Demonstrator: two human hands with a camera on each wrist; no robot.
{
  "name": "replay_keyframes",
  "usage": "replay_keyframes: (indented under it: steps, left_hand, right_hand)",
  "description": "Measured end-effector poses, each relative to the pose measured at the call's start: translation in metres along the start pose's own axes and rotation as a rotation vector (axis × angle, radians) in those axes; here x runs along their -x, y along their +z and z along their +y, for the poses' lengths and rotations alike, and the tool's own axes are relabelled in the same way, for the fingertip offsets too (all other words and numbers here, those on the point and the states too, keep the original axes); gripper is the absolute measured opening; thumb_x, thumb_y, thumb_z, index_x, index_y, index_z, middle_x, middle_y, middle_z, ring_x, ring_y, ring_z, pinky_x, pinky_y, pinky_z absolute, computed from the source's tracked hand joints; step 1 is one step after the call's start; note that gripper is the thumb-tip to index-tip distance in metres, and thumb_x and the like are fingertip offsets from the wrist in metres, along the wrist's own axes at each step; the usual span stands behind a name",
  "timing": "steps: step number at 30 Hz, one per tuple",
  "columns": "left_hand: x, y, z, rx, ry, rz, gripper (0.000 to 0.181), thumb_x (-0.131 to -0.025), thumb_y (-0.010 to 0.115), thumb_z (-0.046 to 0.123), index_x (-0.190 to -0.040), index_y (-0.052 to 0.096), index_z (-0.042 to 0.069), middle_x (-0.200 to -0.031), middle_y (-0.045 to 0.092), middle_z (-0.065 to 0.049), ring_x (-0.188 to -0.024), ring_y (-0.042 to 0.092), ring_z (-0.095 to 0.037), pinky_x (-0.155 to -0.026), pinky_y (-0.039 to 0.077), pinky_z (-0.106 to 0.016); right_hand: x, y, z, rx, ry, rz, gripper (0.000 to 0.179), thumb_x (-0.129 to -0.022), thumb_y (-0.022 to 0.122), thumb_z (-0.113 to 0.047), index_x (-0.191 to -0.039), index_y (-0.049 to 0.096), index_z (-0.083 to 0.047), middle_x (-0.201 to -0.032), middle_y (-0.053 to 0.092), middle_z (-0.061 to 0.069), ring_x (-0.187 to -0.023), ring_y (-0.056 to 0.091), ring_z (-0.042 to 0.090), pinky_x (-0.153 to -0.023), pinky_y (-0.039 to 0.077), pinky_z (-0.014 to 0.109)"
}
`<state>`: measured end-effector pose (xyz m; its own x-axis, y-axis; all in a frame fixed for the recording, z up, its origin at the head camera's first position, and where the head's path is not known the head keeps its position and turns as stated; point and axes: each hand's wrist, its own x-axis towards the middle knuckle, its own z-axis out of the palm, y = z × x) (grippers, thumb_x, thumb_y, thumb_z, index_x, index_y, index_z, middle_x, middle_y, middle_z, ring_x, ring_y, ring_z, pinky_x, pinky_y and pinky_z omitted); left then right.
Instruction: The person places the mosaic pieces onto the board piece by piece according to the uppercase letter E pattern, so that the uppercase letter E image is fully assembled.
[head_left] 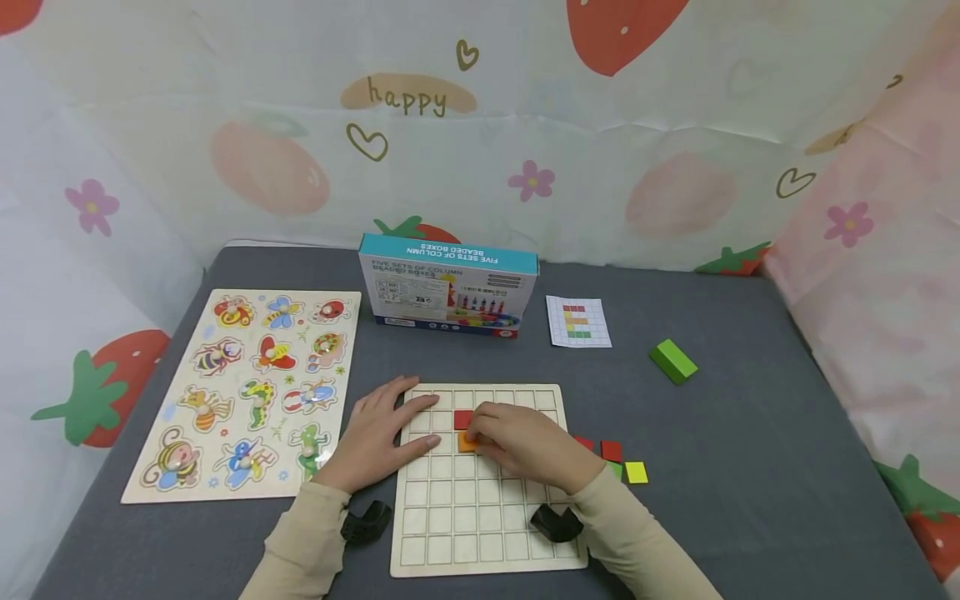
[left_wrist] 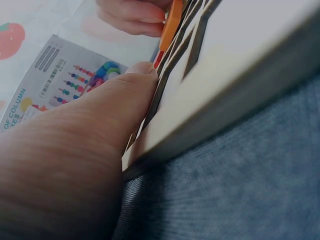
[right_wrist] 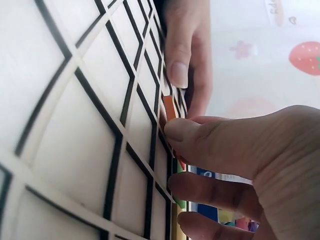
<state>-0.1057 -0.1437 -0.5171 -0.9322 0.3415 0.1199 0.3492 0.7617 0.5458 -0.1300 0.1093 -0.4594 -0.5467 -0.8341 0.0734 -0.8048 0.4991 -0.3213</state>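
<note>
A pale wooden grid board (head_left: 428, 550) lies in front of me. My right hand (head_left: 517, 442) pinches an orange square tile (head_left: 466, 442) between thumb and fingers, low over a cell in the upper middle of the board. Just above that cell sits a red tile (head_left: 462, 419), partly covered by the fingers. In the right wrist view the orange tile (right_wrist: 170, 107) stands out past the thumb tip, tilted to the grid. My left hand (head_left: 382, 437) rests on the board's upper left edge, fingers spread. Its thumb (left_wrist: 115, 100) lies along that edge in the left wrist view.
Loose red (head_left: 611, 451), yellow (head_left: 636, 472) and green tiles lie by the board's right edge, partly behind the right wrist. Farther back are a patterned card (head_left: 579, 322), a green block (head_left: 674, 362) and a toy box (head_left: 450, 287). An insect picture puzzle (head_left: 232, 446) lies left.
</note>
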Motion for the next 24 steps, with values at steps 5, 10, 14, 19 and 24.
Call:
replay_keyframes:
  steps: [5,10,14,19,24]
  left_hand:
    - [0.0000,0.0001,-0.0007,0.000,0.004,0.000,0.059,-0.089,0.056,0.060,-0.140,0.049,0.032,-0.153,0.033,-0.003,-0.143,0.024,-0.027,-0.110,0.021,-0.058]
    - [0.0003,-0.0001,-0.0003,0.002,0.007,0.007,0.058,-0.089,0.057,0.059,-0.140,0.049,0.032,-0.153,0.033,-0.004,-0.143,0.024,-0.027,-0.110,0.021,-0.058]
    - [0.0007,-0.0008,0.0009,0.001,0.014,0.020,0.058,-0.088,0.059,0.058,-0.139,0.050,0.031,-0.152,0.035,-0.004,-0.143,0.025,-0.028,-0.109,0.022,-0.058]
    - [0.0006,-0.0018,0.0021,0.003,0.015,0.022,0.059,-0.087,0.061,0.057,-0.139,0.051,0.031,-0.152,0.035,-0.005,-0.143,0.026,-0.029,-0.109,0.022,-0.059]
    - [0.0005,-0.0009,0.0017,-0.003,0.016,0.025,0.059,-0.087,0.061,0.057,-0.139,0.051,0.030,-0.152,0.035,-0.006,-0.142,0.026,-0.030,-0.109,0.022,-0.060]
  right_hand:
    - [-0.0016,0.0034,-0.0008,0.009,-0.009,0.000,0.015,-0.089,0.070,-0.018,-0.104,0.067,-0.018,-0.103,0.061,-0.007,-0.091,0.059,0.005,-0.082,0.052,0.022]
    - [-0.0037,0.0041,-0.0027,0.015,-0.013,-0.005,0.015,-0.090,0.069,-0.018,-0.104,0.067,-0.018,-0.105,0.060,-0.007,-0.091,0.059,0.005,-0.082,0.052,0.022]
    - [-0.0050,0.0031,-0.0048,0.024,-0.008,-0.020,0.015,-0.090,0.068,-0.017,-0.105,0.067,-0.017,-0.107,0.060,-0.006,-0.094,0.060,0.006,-0.083,0.052,0.023]
    - [-0.0056,0.0015,-0.0064,0.027,-0.004,-0.027,0.016,-0.090,0.068,-0.017,-0.106,0.067,-0.017,-0.107,0.060,-0.006,-0.094,0.060,0.006,-0.084,0.052,0.023]
    - [-0.0061,0.0026,-0.0060,0.022,0.009,-0.041,0.016,-0.090,0.068,-0.018,-0.106,0.067,-0.017,-0.107,0.060,-0.006,-0.096,0.059,0.006,-0.086,0.051,0.022]
